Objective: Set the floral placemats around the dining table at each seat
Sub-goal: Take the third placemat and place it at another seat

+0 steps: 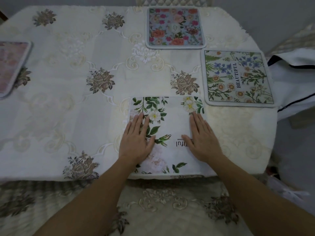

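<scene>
There, the left hand (136,142) and right hand (202,138) lie flat, fingers straight, pressing the white square leaf-and-blossom placemat (172,116) at the surface's (68,108) near edge, probably smoothing and squaring it to this seat.

Left hand (137,139) and right hand (202,137) pressed flat on white floral placemat (167,123) at 6 o'clock table edge (51,174); daisy placemat (237,77) at 3, rose placemat (174,28) at 12.

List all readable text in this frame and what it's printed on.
"BEAUTIFUL": wildflower placemat, running sideways.
"tiful": white-flower placemat, upside down, start hidden under the right hand.
Small print beside it: too small to read.
Emblem on rose placemat: too blurred.
</scene>
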The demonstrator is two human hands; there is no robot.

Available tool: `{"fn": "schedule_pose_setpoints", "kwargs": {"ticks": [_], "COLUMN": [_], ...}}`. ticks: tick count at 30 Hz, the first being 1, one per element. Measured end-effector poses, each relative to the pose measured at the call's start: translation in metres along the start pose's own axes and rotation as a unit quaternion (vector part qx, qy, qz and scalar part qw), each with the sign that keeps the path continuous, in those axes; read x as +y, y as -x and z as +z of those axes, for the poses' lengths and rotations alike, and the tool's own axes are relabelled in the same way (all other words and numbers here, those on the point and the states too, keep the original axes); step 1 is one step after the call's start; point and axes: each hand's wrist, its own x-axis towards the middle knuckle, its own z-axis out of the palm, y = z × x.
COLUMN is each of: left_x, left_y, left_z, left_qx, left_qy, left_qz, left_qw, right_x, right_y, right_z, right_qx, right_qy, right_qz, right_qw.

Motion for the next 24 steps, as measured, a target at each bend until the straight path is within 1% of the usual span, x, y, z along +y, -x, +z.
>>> {"fn": "schedule_pose_setpoints", "kwargs": {"ticks": [2, 4, 5, 8, 11, 13, 18, 22, 24], "left_x": [0.000, 0.007, 0.012, 0.028, 0.042, 0.050, 0.072, 0.092, 0.102], "left_y": [-0.002, -0.003, -0.001, 0.008, 0.018, 0.024, 0.034, 0.038, 0.041], "left_z": [-0.012, -0.031, -0.041, -0.074, -0.101, -0.120, -0.162, -0.181, -0.183], "left_qx": [-0.033, -0.036, -0.014, 0.078, 0.124, 0.141, 0.169, 0.186, 0.184], "left_qy": [-0.004, 0.000, -0.004, -0.026, -0.019, -0.029, -0.030, -0.024, -0.030], "left_qz": [0.001, -0.006, -0.007, 0.002, 0.017, 0.023, 0.031, 0.040, 0.052], "left_qw": [0.999, 0.999, 1.000, 0.997, 0.992, 0.989, 0.985, 0.981, 0.981], "right_x": [0.001, -0.003, -0.005, -0.013, -0.019, -0.023, -0.037, -0.041, -0.042], "right_y": [0.004, 0.011, 0.015, 0.025, 0.031, 0.034, 0.049, 0.067, 0.078], "right_z": [-0.015, -0.036, -0.046, -0.080, -0.115, -0.137, -0.184, -0.200, -0.200], "right_qx": [-0.036, -0.041, -0.028, 0.039, 0.103, 0.147, 0.226, 0.265, 0.268], "right_qy": [-0.003, -0.024, -0.029, -0.009, 0.019, 0.034, 0.051, 0.050, 0.049], "right_qz": [0.008, 0.029, 0.035, 0.013, -0.004, -0.011, -0.013, -0.012, -0.005], "right_qw": [0.999, 0.998, 0.999, 0.999, 0.994, 0.989, 0.973, 0.963, 0.962]}}
